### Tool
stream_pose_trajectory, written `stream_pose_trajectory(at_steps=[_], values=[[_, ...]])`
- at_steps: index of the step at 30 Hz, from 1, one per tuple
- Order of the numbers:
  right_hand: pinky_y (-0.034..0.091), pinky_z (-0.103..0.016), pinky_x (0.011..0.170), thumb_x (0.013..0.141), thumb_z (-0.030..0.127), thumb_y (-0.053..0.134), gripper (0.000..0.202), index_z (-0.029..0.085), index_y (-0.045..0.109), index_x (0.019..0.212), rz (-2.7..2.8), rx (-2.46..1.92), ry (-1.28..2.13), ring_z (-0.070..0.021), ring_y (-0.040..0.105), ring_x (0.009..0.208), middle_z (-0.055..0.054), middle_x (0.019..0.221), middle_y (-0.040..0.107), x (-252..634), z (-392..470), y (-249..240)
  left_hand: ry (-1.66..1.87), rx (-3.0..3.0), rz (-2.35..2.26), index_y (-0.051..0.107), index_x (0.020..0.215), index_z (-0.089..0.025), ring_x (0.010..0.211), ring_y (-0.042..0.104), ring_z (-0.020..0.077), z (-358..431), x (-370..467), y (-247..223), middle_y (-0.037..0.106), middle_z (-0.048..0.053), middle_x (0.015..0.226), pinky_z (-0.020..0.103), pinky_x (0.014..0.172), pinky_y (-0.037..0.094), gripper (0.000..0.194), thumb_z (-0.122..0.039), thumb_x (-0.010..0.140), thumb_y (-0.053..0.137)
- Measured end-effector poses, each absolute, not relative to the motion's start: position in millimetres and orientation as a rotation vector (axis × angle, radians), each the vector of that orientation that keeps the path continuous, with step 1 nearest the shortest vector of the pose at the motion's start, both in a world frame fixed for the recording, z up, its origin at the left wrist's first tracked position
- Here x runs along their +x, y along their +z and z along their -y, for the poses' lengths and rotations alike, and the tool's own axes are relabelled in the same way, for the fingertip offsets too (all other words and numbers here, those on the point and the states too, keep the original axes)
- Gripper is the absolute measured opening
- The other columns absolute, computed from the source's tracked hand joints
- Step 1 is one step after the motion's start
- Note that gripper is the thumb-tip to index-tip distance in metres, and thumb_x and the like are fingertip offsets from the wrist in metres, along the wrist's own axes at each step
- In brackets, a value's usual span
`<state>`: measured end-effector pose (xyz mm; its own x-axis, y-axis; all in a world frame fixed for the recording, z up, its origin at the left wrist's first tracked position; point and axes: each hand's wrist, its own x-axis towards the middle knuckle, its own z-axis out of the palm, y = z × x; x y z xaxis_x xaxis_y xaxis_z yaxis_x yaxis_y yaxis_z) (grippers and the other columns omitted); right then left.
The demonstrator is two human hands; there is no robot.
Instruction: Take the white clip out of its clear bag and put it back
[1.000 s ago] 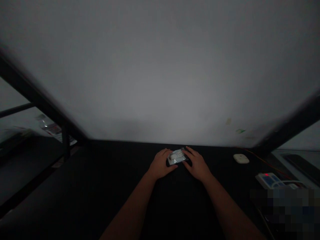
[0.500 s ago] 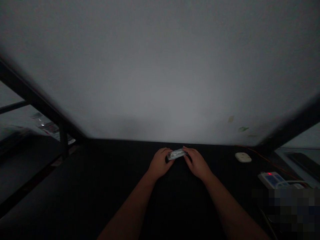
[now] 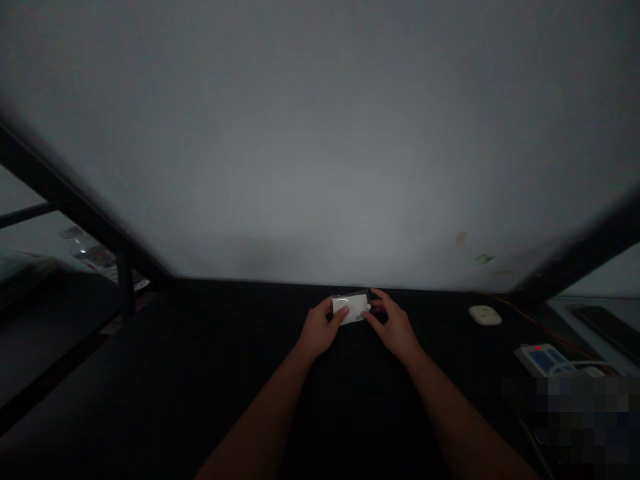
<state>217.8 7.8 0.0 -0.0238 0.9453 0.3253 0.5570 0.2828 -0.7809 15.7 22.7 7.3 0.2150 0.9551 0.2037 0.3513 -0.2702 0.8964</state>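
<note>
A small white packet (image 3: 354, 307) with a clear, shiny wrapping is held between both hands above the black table, near the wall. My left hand (image 3: 320, 327) grips its left end, the thumb lying across the white face. At the right end, my right hand (image 3: 393, 325) has its thumb on the lower corner and its fingers at the edge. A small round white spot shows beside the right fingers; what it is cannot be made out. The fingertips behind the packet are hidden.
On the black table (image 3: 200, 347), a white rounded-square object (image 3: 485, 315) lies to the right. Nearer is a power strip (image 3: 547, 360) with a red light and cables. Dark metal bars slant at both sides, and the pale wall (image 3: 320, 167) rises behind. The lower right corner is pixelated.
The packet has turned in my hands, so a broad, plain white face now shows instead of the narrower, patterned grey side. Both thumbs have moved onto its front.
</note>
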Motion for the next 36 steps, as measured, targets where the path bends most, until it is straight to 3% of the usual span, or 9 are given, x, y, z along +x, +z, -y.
stream_pose_trajectory(at_steps=[6, 15, 29, 33, 36], values=[[0.054, -0.039, 0.083, 0.092, 0.036, 0.056, 0.023, 0.022, 0.067, 0.107, 1.795, -1.435, 0.415, -0.0232, 0.068, 0.088, -0.008, 0.095, 0.072, 218.5, -6.2, 3.3, 1.058, 1.535, -1.108, 0.07, 0.102, -0.014, 0.097, 0.071, 0.0259, -28.3, 13.7, 4.7, 0.076, 0.01, 0.104, 0.038, 0.087, 0.056, 0.04, -0.051, 0.088, 0.061], [0.05, -0.033, 0.074, 0.096, 0.029, 0.044, 0.02, 0.022, 0.061, 0.087, 1.857, -1.401, 0.309, -0.0221, 0.067, 0.078, -0.007, 0.083, 0.07, 218.0, -3.5, 7.8, 1.032, 1.399, -1.072, 0.073, 0.098, -0.013, 0.082, 0.07, 0.0238, -29.2, 13.5, 5.0, 0.077, 0.01, 0.095, 0.032, 0.072, 0.053, 0.049, -0.059, 0.08, 0.067], [0.049, -0.028, 0.061, 0.093, 0.035, 0.045, 0.015, 0.024, 0.054, 0.087, 1.486, -1.437, 0.465, -0.0202, 0.07, 0.065, -0.005, 0.074, 0.074, 219.4, -2.9, 8.6, 1.02, 1.328, -1.087, 0.074, 0.093, -0.012, 0.063, 0.064, 0.0177, -30.4, 14.0, 6.9, 0.075, 0.006, 0.077, 0.027, 0.057, 0.047, 0.053, -0.061, 0.074, 0.072], [0.044, -0.027, 0.056, 0.089, 0.027, 0.049, 0.014, 0.023, 0.06, 0.098, 1.577, -1.616, 0.432, -0.0193, 0.067, 0.058, -0.001, 0.067, 0.071, 221.6, -4.3, 7.1, 1.011, 1.319, -1.074, 0.075, 0.091, -0.014, 0.064, 0.065, 0.0181, -29.7, 13.5, 7.9, 0.075, 0.005, 0.077, 0.027, 0.058, 0.048, 0.052, -0.062, 0.072, 0.073], [0.043, -0.028, 0.06, 0.088, 0.021, 0.051, 0.019, 0.025, 0.069, 0.092, 1.809, -1.752, 0.346, -0.0203, 0.067, 0.065, -0.003, 0.07, 0.071, 222.2, -5.1, 9.4, 1.027, 1.35, -1.09, 0.075, 0.089, -0.014, 0.068, 0.067, 0.0195, -29.0, 12.8, 9.5, 0.076, 0.005, 0.079, 0.029, 0.062, 0.05, 0.048, -0.059, 0.073, 0.073]])
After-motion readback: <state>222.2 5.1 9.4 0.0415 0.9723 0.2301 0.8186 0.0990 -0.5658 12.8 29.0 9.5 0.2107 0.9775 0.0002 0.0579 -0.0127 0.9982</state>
